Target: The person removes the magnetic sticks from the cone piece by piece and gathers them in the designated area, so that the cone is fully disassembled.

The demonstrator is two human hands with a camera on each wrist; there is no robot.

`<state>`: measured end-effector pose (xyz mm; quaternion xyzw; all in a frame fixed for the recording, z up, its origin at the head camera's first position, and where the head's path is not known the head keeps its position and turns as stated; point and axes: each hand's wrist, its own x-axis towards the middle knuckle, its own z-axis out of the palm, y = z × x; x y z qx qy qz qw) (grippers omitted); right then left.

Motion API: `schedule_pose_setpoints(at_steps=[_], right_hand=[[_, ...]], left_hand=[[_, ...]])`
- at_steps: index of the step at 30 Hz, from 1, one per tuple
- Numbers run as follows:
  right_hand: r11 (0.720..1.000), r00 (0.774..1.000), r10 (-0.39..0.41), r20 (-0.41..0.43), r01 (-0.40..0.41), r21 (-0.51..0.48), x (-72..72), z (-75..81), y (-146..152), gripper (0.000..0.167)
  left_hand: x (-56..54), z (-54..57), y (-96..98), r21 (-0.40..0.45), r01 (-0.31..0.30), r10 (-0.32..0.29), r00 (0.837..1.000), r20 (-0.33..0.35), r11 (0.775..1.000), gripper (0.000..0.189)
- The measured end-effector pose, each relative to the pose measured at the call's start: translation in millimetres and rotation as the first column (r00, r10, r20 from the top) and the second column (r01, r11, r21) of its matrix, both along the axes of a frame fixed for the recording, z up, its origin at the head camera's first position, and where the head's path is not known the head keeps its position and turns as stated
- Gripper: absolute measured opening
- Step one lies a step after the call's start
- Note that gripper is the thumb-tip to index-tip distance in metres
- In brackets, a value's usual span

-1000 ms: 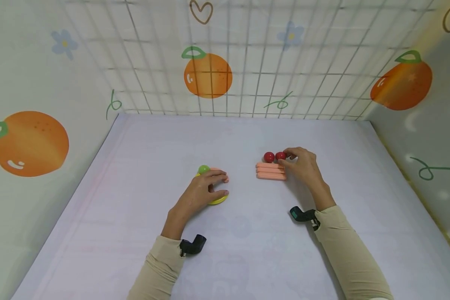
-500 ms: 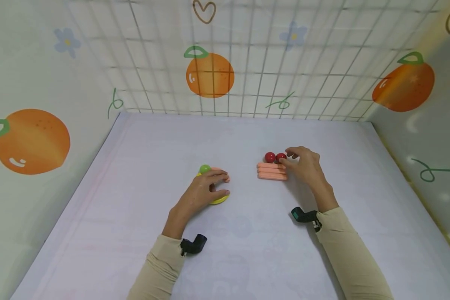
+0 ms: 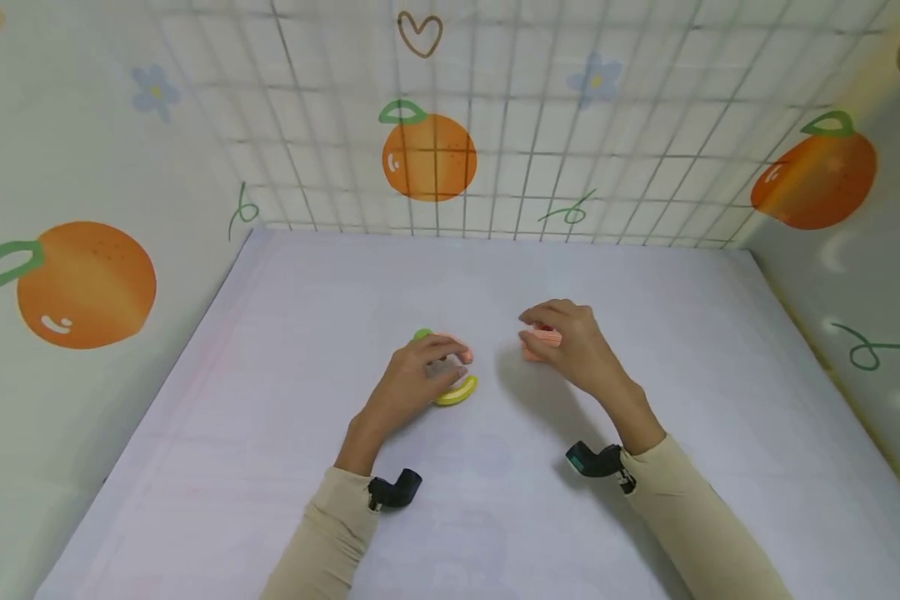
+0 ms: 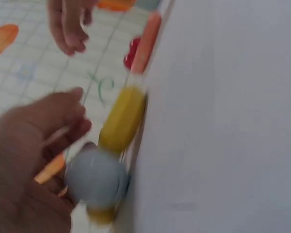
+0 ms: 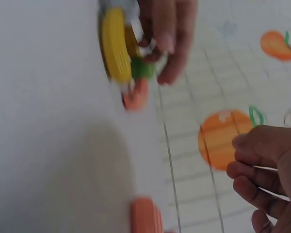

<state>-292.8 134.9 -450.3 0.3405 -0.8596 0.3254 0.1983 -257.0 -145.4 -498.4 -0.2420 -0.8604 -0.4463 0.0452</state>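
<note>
My left hand (image 3: 416, 379) hovers over a small cluster, fingers and thumb apart, holding nothing visible. Beneath and around it lie a yellow toy banana (image 3: 459, 392), a grey rounded piece (image 4: 97, 177), a green ball (image 5: 143, 69) and a pink-orange curved piece (image 5: 137, 95). To the right, my right hand (image 3: 577, 346) is raised above pink toy sausages (image 3: 543, 340), casting a shadow on the table. Its fingers bend loosely and nothing sits between them in the right wrist view. Two red balls (image 4: 132, 52) are behind the sausages, largely hidden by this hand in the head view.
A pale sheet covers the table (image 3: 270, 400). At its back stands a wall with a grid and printed oranges (image 3: 429, 158), and similar printed walls flank both sides. Each wrist carries a black camera (image 3: 396, 490).
My right hand has come off the red balls, lifting and shifting left over the sausages. The left hand has loosened and risen slightly, so more of the banana and grey piece shows.
</note>
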Motion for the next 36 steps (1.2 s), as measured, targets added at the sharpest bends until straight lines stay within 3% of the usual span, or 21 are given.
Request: schedule_pose_setpoints(at_steps=[6, 10, 13, 25, 36], right_hand=[[0.984, 0.994, 0.109, 0.004, -0.108, 0.14, 28.1, 0.7, -34, 0.026], [0.963, 0.987, 0.161, -0.024, -0.152, 0.222, 42.5, -1.1, -48, 0.029], [0.949, 0.981, 0.191, -0.027, -0.178, 0.259, 47.7, -5.7, -57, 0.03], [0.912, 0.974, 0.224, 0.03, -0.221, 0.347, 42.8, -30.1, -65, 0.028], [0.867, 0.972, 0.233, -0.033, -0.192, 0.459, 32.1, -32.8, -75, 0.021]], left_hand=[[5.8, 17.4, -31.0, -0.11, -0.036, 0.05, 0.99, 0.131, 0.993, 0.028], [10.1, 27.8, -42.9, -0.168, 0.043, -0.007, 0.977, 0.212, 0.985, 0.029], [11.6, 30.5, -45.6, -0.19, 0.076, -0.031, 0.972, 0.231, 0.979, 0.03], [13.9, 18.5, -45.4, -0.177, 0.097, -0.05, 0.966, 0.253, 0.979, 0.031], [12.6, 21.2, -44.9, -0.175, 0.058, -0.021, 0.978, 0.209, 0.983, 0.028]])
